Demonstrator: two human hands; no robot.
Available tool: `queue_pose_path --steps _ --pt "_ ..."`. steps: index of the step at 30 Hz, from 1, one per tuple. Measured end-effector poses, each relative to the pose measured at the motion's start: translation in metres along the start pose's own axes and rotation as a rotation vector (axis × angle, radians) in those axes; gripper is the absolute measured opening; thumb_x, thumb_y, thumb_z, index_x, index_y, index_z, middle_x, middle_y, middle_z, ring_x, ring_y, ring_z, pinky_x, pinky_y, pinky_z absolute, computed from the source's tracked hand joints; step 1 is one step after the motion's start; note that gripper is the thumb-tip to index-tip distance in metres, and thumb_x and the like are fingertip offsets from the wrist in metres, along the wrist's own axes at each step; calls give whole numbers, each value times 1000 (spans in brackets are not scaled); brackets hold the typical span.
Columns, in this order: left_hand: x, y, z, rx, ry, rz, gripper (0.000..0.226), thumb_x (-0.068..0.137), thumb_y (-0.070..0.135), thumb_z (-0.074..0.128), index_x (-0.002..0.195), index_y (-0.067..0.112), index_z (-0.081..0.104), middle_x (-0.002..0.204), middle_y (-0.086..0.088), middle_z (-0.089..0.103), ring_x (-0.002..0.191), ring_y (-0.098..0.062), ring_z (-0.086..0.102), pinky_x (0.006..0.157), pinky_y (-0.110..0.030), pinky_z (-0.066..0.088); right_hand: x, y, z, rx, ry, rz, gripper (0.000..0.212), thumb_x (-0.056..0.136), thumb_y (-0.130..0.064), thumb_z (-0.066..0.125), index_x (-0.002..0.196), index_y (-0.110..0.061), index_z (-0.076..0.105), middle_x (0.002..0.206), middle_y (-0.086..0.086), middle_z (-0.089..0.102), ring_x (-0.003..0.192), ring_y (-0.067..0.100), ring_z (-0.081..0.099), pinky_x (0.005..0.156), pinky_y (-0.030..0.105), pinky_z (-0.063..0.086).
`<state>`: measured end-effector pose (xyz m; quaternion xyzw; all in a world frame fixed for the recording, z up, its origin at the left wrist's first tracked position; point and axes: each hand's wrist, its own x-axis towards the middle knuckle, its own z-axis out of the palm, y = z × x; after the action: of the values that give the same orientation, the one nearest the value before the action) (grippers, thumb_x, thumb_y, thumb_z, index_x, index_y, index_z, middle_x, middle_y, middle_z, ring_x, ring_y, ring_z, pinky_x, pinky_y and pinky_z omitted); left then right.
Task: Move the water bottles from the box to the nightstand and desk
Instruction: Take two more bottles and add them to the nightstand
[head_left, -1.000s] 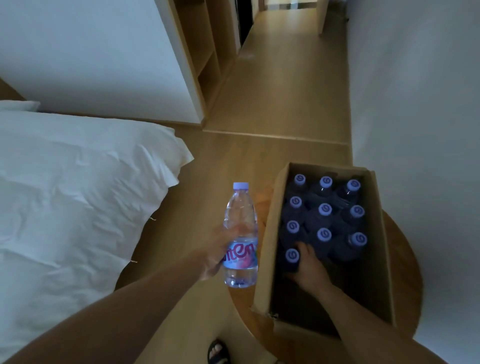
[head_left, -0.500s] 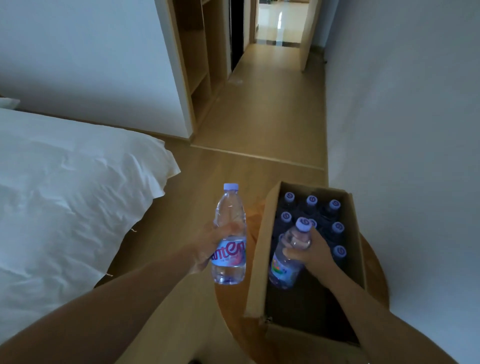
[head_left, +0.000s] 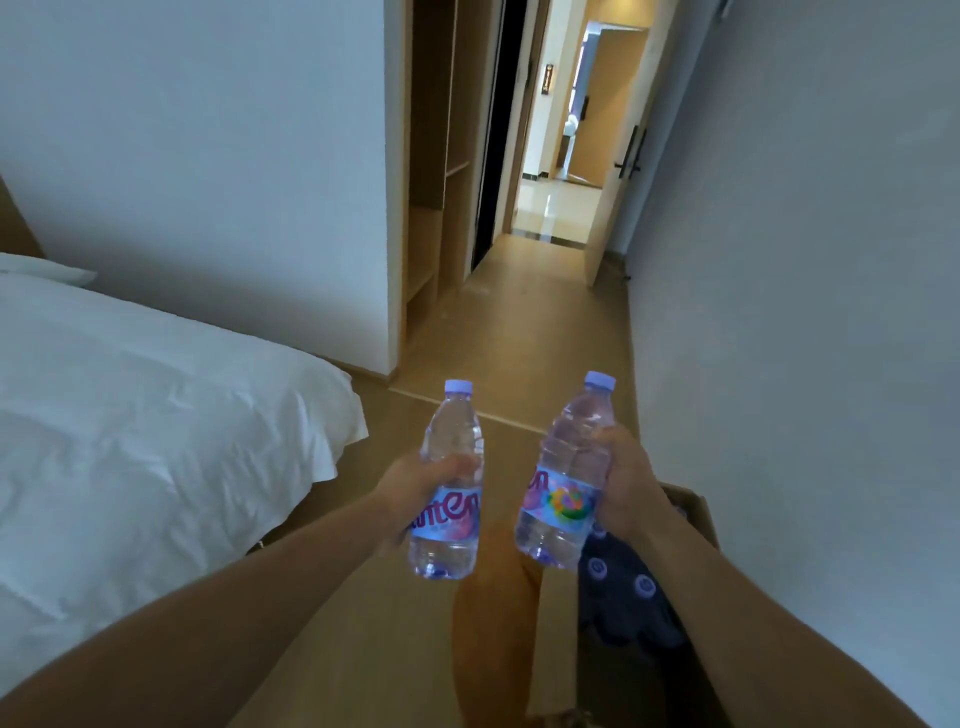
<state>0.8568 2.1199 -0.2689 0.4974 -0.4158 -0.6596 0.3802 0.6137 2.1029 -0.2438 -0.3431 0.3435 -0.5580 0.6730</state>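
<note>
The left grip (head_left: 410, 483) curls round one clear plastic water bottle with lilac cap (head_left: 451, 452), the right grip (head_left: 626, 486) round another bottle (head_left: 571, 447), both clear of the brown cardboard box (head_left: 701, 512). They look full, so heavy; the walls are thin, so hold the labelled middle.

Round wooden table (head_left: 488, 597) bearing an open cardboard box (head_left: 698, 512) that contains capped bottles (head_left: 644, 584). Wooden floor (head_left: 519, 338) beneath. At left, bed (head_left: 104, 519) carrying white duvet (head_left: 208, 405) and pillow (head_left: 41, 270).
</note>
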Motion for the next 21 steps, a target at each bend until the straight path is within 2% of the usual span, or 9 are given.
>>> queue_pose_path --steps 1,3,5,8,12,15,17,19,21 --pt "-6 2 -10 0 15 14 68 51 46 86 102 7 65 89 -18 73 76 -30 71 85 -48 58 0 2 13 45 -45 26 26 93 -5 37 89 -17 59 74 1 59 64 15 59 61 29 52" --pt "-19 4 -28 3 46 33 68 51 48 86 101 8 63 87 -16 73 74 -28 71 79 -43 60 -2 6 35 29 -148 68 5 85 -19 61 81 -20 63 70 -1 60 58 11 61 56 27 53" --pt "-34 3 -45 -10 100 43 66 53 47 86 100 8 64 85 -15 74 71 -26 72 72 -38 59 -2 15 57 -83 -213 107 22 66 -31 85 76 -22 68 70 -2 61 58 11 63 56 27 54" --pt "-58 3 -60 -35 189 67 39 70 32 84 95 7 66 83 -17 73 65 -25 71 66 -34 60 3 30 83 -97 -330 178 53 50 -33 96 86 -20 60 69 -3 58 58 11 60 56 27 54" --pt "-94 1 -74 -35 321 92 49 65 39 85 98 7 67 91 -22 73 71 -28 71 67 -33 60 13 46 110 -146 -412 286 51 47 -27 94 81 -16 58 70 2 59 60 15 61 61 29 54" --pt "-125 -5 -80 -35 423 91 27 86 31 75 99 10 65 84 -15 73 68 -24 71 63 -31 60 17 59 128 -219 -366 304 62 45 -30 89 97 -12 61 85 12 63 69 24 65 69 33 55" --pt "-147 -10 -83 -62 494 88 31 83 33 77 101 10 65 82 -14 74 68 -24 72 63 -31 59 16 69 140 -197 -349 297 67 48 -32 83 107 -9 62 92 17 64 71 25 65 69 33 55" --pt "-169 -18 -85 -82 561 89 44 72 36 81 103 9 66 84 -16 74 71 -27 72 64 -34 59 12 84 153 -202 -346 318 69 51 -34 78 113 -9 62 93 13 66 69 22 66 66 31 53" --pt "-193 -27 -86 -116 645 86 37 76 31 81 101 9 65 82 -16 74 68 -26 72 63 -33 59 4 100 166 -209 -360 382 57 60 -36 72 110 -10 63 91 9 69 72 23 68 65 31 53"
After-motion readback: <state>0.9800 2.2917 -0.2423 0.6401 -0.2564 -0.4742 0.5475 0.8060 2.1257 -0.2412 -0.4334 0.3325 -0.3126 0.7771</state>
